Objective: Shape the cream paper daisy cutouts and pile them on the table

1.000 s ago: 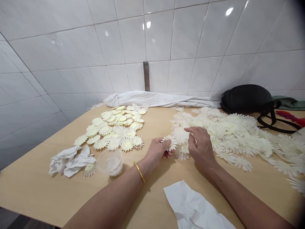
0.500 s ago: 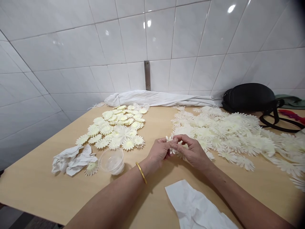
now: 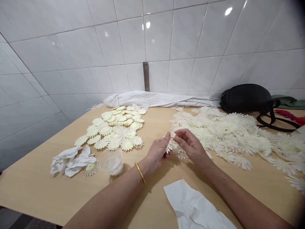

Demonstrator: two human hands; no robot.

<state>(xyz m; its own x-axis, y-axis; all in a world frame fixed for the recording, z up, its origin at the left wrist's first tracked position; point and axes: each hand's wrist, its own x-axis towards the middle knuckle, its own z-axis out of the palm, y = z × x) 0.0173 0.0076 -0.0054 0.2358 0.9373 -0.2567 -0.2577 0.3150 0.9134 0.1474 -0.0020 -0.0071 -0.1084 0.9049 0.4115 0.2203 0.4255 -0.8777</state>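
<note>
My left hand (image 3: pixel 158 151), with a gold bangle on its wrist, grips a small white paper flower (image 3: pixel 169 147) just above the wooden table (image 3: pixel 38 190). My right hand (image 3: pixel 190 147) is close beside it, fingers curled in a pinch near the flower's edge; I cannot make out anything in them. A big loose heap of white paper flowers (image 3: pixel 228 130) lies right behind the right hand. A neater group of cream flowers (image 3: pixel 116 128) lies to the left.
A clear plastic cup (image 3: pixel 111 161) and crumpled white tissue (image 3: pixel 71 160) sit at the left. Another sheet of tissue (image 3: pixel 193 206) lies near the front edge. A rolled white cloth (image 3: pixel 157 98) and a black bag (image 3: pixel 247 98) rest against the tiled wall.
A second ago my right hand was reaching into the heap. It then came to meet my left hand over the flower, and now the two hands have drawn slightly apart.
</note>
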